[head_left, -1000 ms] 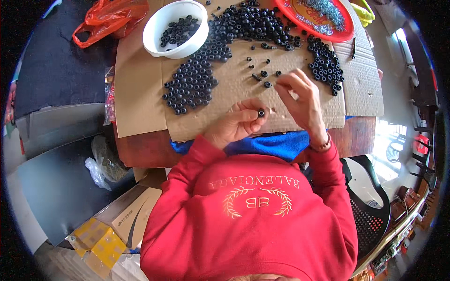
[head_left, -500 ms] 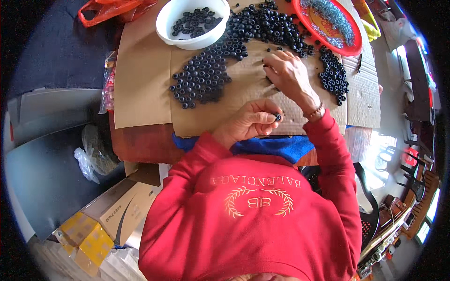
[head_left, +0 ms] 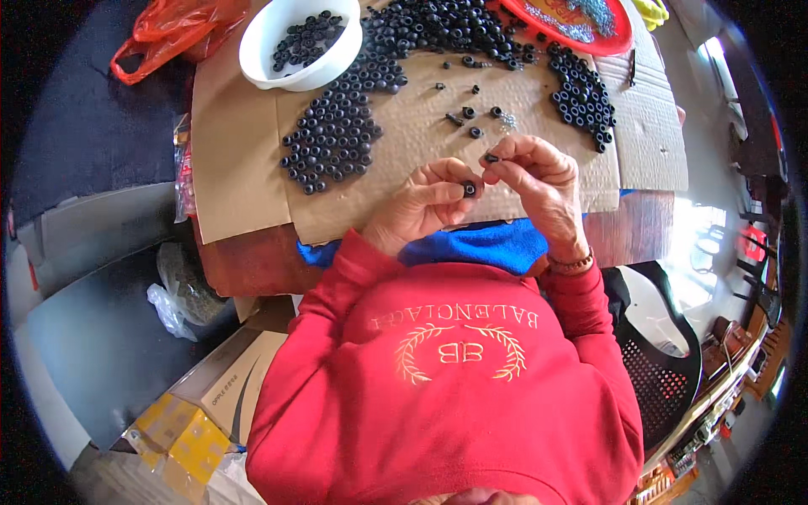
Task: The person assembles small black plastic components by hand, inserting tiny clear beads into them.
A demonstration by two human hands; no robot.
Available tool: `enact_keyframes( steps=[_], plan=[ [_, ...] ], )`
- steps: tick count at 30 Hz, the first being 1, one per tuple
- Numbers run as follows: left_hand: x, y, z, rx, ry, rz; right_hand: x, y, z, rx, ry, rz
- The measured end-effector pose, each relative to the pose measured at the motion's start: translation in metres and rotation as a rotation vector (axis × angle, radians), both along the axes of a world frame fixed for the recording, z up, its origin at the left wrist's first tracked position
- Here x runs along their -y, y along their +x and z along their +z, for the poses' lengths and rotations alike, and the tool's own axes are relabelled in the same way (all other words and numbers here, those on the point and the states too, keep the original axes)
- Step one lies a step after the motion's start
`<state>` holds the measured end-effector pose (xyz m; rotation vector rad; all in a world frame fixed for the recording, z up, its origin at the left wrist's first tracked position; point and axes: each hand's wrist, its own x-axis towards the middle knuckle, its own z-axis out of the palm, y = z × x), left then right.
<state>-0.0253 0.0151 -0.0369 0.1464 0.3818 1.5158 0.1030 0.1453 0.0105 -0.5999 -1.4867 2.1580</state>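
Between the thumb and fingers of my left hand [head_left: 421,204] is a small round black part [head_left: 470,190] with a pale ring at its end. Close beside it, my right hand [head_left: 545,181] pinches a smaller black piece [head_left: 491,157], its exact kind too small to tell. The two pieces are apart. Just beyond my fingers, several loose black parts [head_left: 475,132] and a small clump of silvery bits [head_left: 507,123] lie on the cardboard [head_left: 412,135]. Rows of round black parts [head_left: 332,135] stand to the left, and a similar group [head_left: 582,97] to the right.
A white bowl [head_left: 252,59] of black pieces stands far left, beside a large black heap [head_left: 446,29]. The red tray [head_left: 619,42] at far right holds silvery bits. An orange plastic bag [head_left: 168,38] lies far left; blue cloth [head_left: 471,244] lies along the near table edge.
My right hand has come back from the far loose parts toward my left hand, now pinching a small black piece. My left hand still holds its round part. The view has shifted slightly.
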Motion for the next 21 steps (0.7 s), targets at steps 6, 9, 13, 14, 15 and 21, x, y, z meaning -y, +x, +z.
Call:
enact_keyframes(
  steps=[6, 9, 13, 14, 15, 21],
  plan=[
    [0.0, 0.004, 0.003, 0.072, 0.002, 0.057, 0.002, 0.013, -0.004, -0.051, -0.038, -0.024],
    [0.002, 0.011, 0.008, 0.028, -0.091, 0.135, 0.008, 0.018, -0.009, -0.036, -0.041, -0.016],
    [0.001, 0.015, 0.008, -0.004, -0.137, 0.16, 0.019, 0.021, -0.008, -0.033, -0.013, -0.088],
    [0.001, 0.015, 0.008, -0.004, -0.143, 0.16, 0.02, 0.022, -0.007, -0.029, 0.05, -0.096],
    [0.001, 0.013, 0.008, 0.008, -0.097, 0.133, 0.02, 0.024, -0.007, -0.027, 0.045, -0.096],
    [0.003, 0.017, 0.018, 0.007, -0.107, 0.122, 0.02, 0.022, 0.001, -0.009, 0.732, -0.222]
  ],
)
